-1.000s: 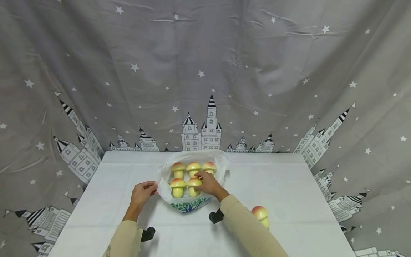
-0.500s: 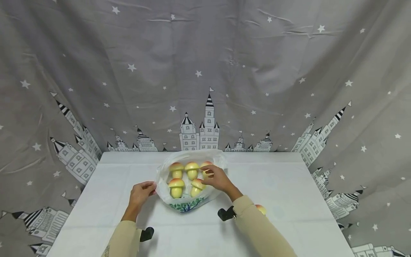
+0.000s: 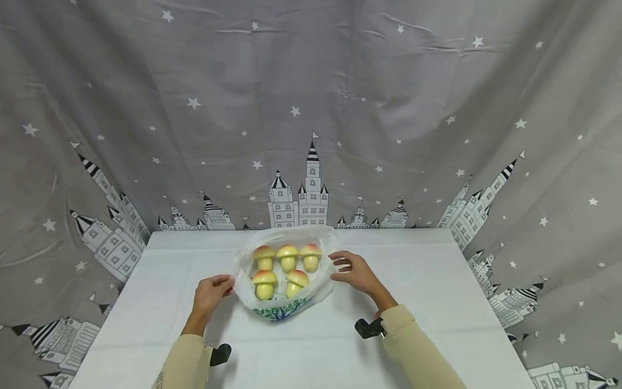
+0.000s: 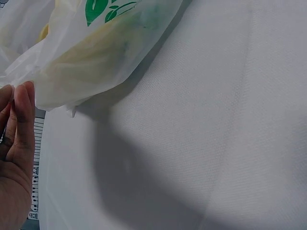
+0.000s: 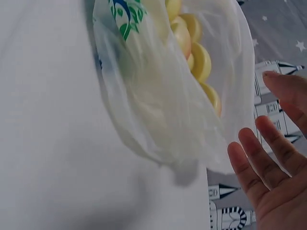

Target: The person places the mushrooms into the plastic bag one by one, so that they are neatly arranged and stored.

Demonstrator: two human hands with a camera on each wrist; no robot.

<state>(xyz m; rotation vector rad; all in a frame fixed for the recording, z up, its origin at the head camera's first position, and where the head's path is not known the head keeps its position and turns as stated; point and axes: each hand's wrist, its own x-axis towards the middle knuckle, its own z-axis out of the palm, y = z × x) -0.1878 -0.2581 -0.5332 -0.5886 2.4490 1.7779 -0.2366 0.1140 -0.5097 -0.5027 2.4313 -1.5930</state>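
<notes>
A white plastic bag [image 3: 279, 312] with a green and blue tree print lies on the table, mouth open. Inside it are several toy mushrooms [image 3: 264, 286] with yellow stems and red-yellow caps, three at the back and two in front. My left hand [image 3: 209, 296] pinches the bag's left rim between thumb and fingers; the left wrist view shows those fingertips [image 4: 25, 93] at the thin plastic. Beside the right rim is my right hand [image 3: 359, 275], fingers spread and holding nothing. In the right wrist view its fingertips [image 5: 235, 149] are at the bag's edge; contact is unclear.
A white cloth covers the table [image 3: 437, 281]. Behind it hangs a grey curtain [image 3: 311, 81] printed with stars and castles. Dark wrist-camera mounts [image 3: 369, 328] stick out from both sleeves.
My right hand has let go of the front-right mushroom, now tilted in the bag, and moved right to the bag's rim. My right sleeve now hides the loose mushroom on the table. My left hand stays put.
</notes>
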